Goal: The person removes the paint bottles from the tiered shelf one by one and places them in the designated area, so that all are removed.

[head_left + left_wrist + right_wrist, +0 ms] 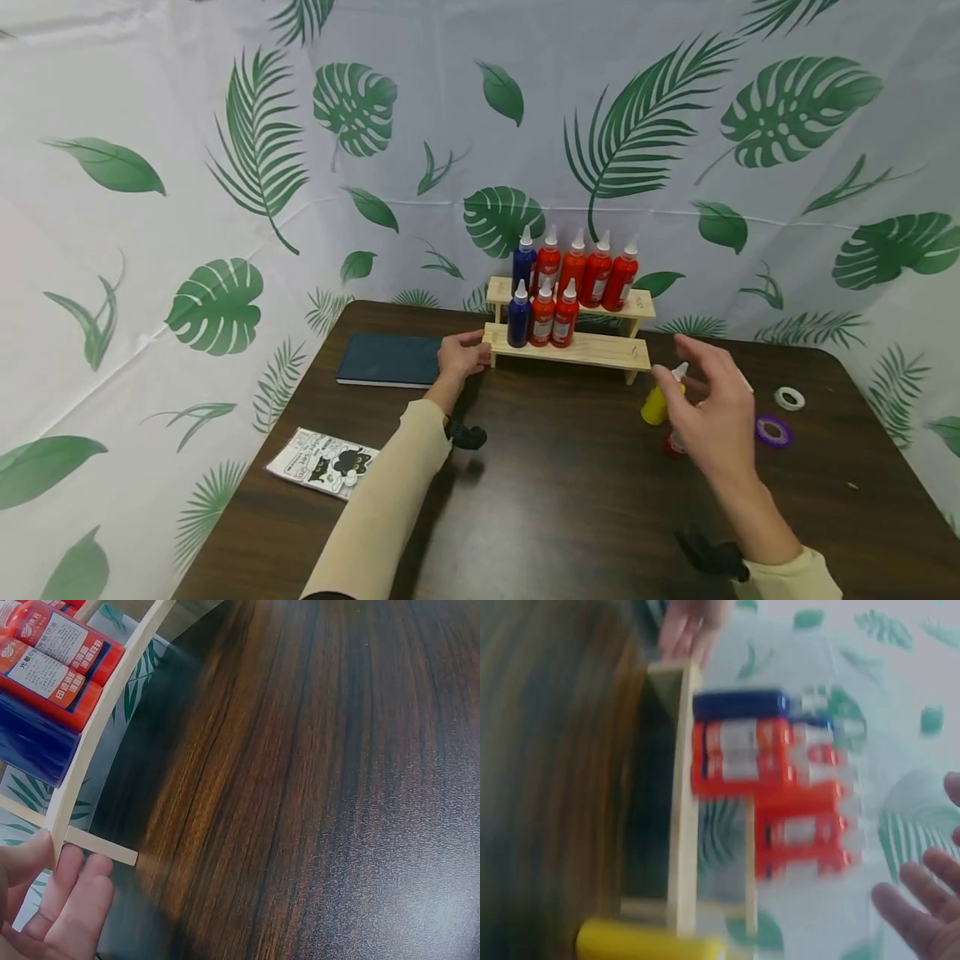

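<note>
A two-tier wooden rack [592, 353] holds squeeze bottles with white nozzle caps. On its lower tier stand a blue bottle [518, 317] and two red ones [565, 317]; the upper tier carries another blue bottle [522, 260] and several red ones [619, 277]. My left hand [64, 896] pinches the left end of the lower tier, thumb on one side and fingers on the other. Off the rack's right end, my right hand [712, 404] hovers with fingers spread, holding nothing. Behind it stands a yellow bottle [655, 406], with a red bottle [674, 443] partly hidden by the hand.
A dark blue notebook [388, 360] lies left of the rack, and a printed packet [322, 461] is nearer the left table edge. On the right lie a white tape roll [789, 398] and a purple one [773, 431]. A leaf-print cloth [420, 108] hangs behind the table.
</note>
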The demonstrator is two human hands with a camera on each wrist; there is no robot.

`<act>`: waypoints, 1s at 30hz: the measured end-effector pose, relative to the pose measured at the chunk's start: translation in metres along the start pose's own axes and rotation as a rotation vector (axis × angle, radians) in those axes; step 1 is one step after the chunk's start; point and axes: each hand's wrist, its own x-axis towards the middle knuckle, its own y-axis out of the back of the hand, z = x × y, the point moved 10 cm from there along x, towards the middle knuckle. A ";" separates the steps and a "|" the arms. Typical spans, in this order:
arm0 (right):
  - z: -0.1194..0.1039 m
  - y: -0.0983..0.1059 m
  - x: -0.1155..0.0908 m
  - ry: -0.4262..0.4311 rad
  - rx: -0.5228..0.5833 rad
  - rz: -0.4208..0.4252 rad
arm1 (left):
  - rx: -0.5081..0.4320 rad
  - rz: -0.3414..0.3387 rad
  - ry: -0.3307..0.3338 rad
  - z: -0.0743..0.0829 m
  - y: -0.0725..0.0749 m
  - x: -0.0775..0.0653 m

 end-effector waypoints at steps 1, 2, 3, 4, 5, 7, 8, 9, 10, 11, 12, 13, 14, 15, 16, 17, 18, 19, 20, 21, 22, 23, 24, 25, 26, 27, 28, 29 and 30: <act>-0.005 -0.013 0.007 0.003 0.014 -0.046 | -0.001 0.005 0.001 0.000 0.002 0.001; -0.007 -0.028 0.013 -0.002 0.026 -0.096 | -0.001 0.009 -0.001 0.001 0.004 0.001; -0.008 -0.043 0.020 -0.007 0.034 -0.147 | 0.001 0.013 0.000 0.001 0.005 0.002; -0.007 -0.059 0.026 -0.014 0.031 -0.199 | 0.002 0.016 0.004 0.000 0.006 0.003; -0.005 -0.075 0.031 -0.021 0.037 -0.246 | 0.003 0.017 0.007 0.000 0.007 0.004; 0.003 -0.105 0.041 -0.044 0.034 -0.335 | 0.005 0.017 0.015 -0.001 0.007 0.005; 0.008 -0.117 0.045 -0.063 0.039 -0.374 | 0.007 0.016 0.021 -0.001 0.006 0.005; 0.013 -0.129 0.048 -0.084 0.047 -0.403 | 0.009 0.014 0.030 -0.002 0.005 0.006; 0.019 -0.138 0.051 -0.110 0.051 -0.425 | 0.011 0.011 0.035 -0.003 0.004 0.006; 0.025 -0.147 0.055 -0.137 0.060 -0.441 | 0.013 0.008 0.037 -0.002 0.004 0.005; 0.029 -0.154 0.057 -0.161 0.065 -0.452 | 0.013 0.005 0.039 -0.002 0.003 0.005; 0.034 -0.160 0.060 -0.181 0.073 -0.461 | 0.013 0.002 0.038 -0.002 0.003 0.005; 0.038 -0.166 0.062 -0.203 0.081 -0.468 | 0.014 0.005 0.041 -0.002 0.002 0.004; 0.041 -0.171 0.064 -0.215 0.087 -0.473 | 0.014 0.009 0.041 -0.002 0.002 0.003; 0.043 -0.175 0.065 -0.227 0.087 -0.477 | 0.012 0.014 0.039 -0.001 0.002 0.002; 0.044 -0.179 0.066 -0.236 0.091 -0.483 | 0.011 0.017 0.036 0.000 0.003 0.002; 0.046 -0.182 0.067 -0.243 0.093 -0.488 | 0.011 0.019 0.034 0.001 0.003 0.001; 0.047 -0.185 0.068 -0.257 0.094 -0.495 | 0.012 0.020 0.032 0.001 0.002 0.001; 0.048 -0.187 0.068 -0.274 0.092 -0.501 | 0.013 0.020 0.034 0.001 0.002 0.001; 0.049 -0.190 0.067 -0.286 0.086 -0.504 | 0.014 0.018 0.031 0.001 0.002 0.001; 0.051 -0.192 0.067 -0.297 0.078 -0.505 | 0.012 0.014 0.027 0.001 0.001 0.001; 0.053 -0.194 0.067 -0.306 0.067 -0.504 | 0.011 0.011 0.024 0.000 0.001 0.001; 0.054 -0.196 0.067 -0.310 0.054 -0.503 | 0.009 0.013 0.024 0.000 0.001 0.002; 0.055 -0.197 0.068 -0.311 0.045 -0.502 | 0.008 0.015 0.018 0.000 0.001 0.002; 0.055 -0.198 0.069 -0.307 0.035 -0.499 | 0.006 0.019 0.017 0.000 0.002 0.001; 0.056 -0.198 0.070 -0.303 0.022 -0.495 | 0.005 0.020 0.016 0.000 0.002 0.001; 0.057 -0.198 0.071 -0.302 0.009 -0.491 | 0.004 0.018 0.013 0.000 0.002 0.001; 0.056 -0.197 0.071 -0.299 -0.001 -0.491 | 0.006 0.017 0.014 0.000 0.002 0.001; 0.055 -0.196 0.071 -0.298 -0.006 -0.490 | 0.007 0.017 0.014 -0.001 0.003 0.001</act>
